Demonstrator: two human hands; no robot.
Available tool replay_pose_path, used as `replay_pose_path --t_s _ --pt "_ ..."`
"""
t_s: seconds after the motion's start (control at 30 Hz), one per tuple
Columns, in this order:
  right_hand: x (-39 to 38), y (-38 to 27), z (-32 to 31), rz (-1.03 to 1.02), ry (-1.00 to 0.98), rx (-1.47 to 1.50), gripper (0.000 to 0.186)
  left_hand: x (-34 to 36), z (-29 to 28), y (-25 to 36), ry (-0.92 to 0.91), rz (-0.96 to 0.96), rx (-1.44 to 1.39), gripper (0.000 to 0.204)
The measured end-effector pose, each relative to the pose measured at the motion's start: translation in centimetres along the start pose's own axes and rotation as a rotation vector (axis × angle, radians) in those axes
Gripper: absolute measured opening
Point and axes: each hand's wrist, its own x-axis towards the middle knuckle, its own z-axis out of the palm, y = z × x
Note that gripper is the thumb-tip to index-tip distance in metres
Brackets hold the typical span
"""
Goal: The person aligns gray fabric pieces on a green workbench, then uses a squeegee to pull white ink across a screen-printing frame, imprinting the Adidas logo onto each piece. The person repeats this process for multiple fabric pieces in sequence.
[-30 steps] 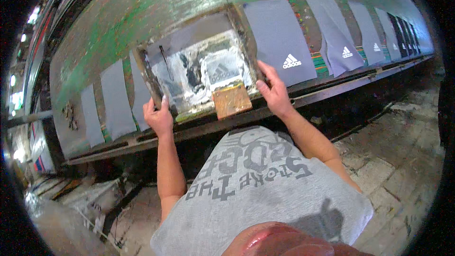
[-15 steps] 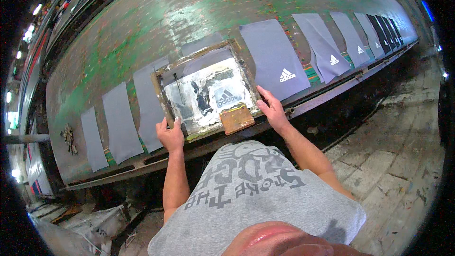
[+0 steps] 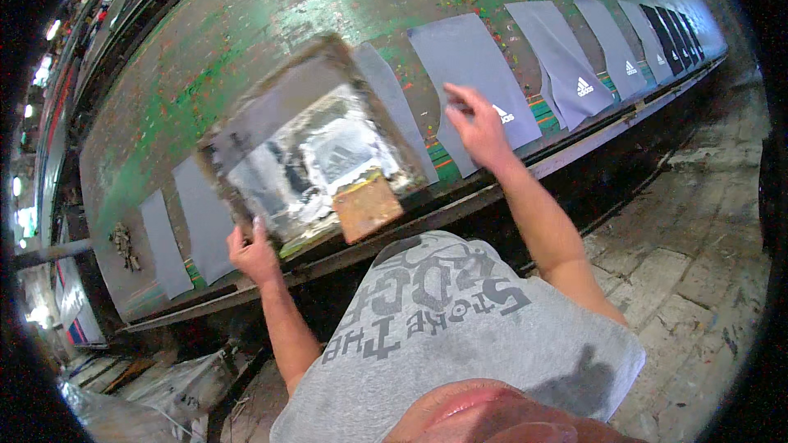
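Note:
My left hand [image 3: 256, 256] grips the lower left corner of a screen-printing frame [image 3: 379, 111]. The frame is tilted and raised off the table, blurred by motion. White ink is smeared over its mesh around a logo stencil [image 3: 338, 157]. A brown squeegee block [image 3: 368, 212] leans on its near edge. My right hand [image 3: 484, 127] is off the frame, fingers apart and slightly bent, above a grey fabric panel [image 3: 455, 49]. It partly covers the white logo printed there. Between frame and hand lies another grey panel [image 3: 396, 102], partly hidden by the frame.
A long table [image 3: 271, 25], stained green, runs across the view. Grey panels with white logos [image 3: 558, 57] lie along its right side, black ones [image 3: 663, 37] beyond. More grey panels [image 3: 167, 242] lie left, near a crumpled clump [image 3: 123, 246]. A rail [image 3: 468, 205] edges the table.
The frame has moved left and come up, uncovering part of a grey panel. My right hand has let go of it and now hovers over the panel to the right.

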Motion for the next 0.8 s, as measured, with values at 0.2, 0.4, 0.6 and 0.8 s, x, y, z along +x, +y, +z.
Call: replay_pose_path --t_s 0.2,0.4,0.6,0.8 --pt "14.0 2.6 3.1 -0.026 -0.275 -0.309 0.044 1.4 -9.1 -0.6 0.252 -0.276 -0.173 0.025" --pt "23.0 4.8 10.0 -0.185 -0.381 -0.593 0.048 -3.9 -13.0 0.4 0.453 -0.379 -0.025 0.025" --pt "27.7 4.9 12.9 -0.146 -0.739 -0.744 0.049 -6.8 -13.5 0.3 0.455 -0.493 -0.199 0.026" --pt "26.4 1.9 12.0 -0.176 -0.764 -0.637 0.044 -6.0 -14.0 -0.3 0.367 -0.463 -0.365 0.025"
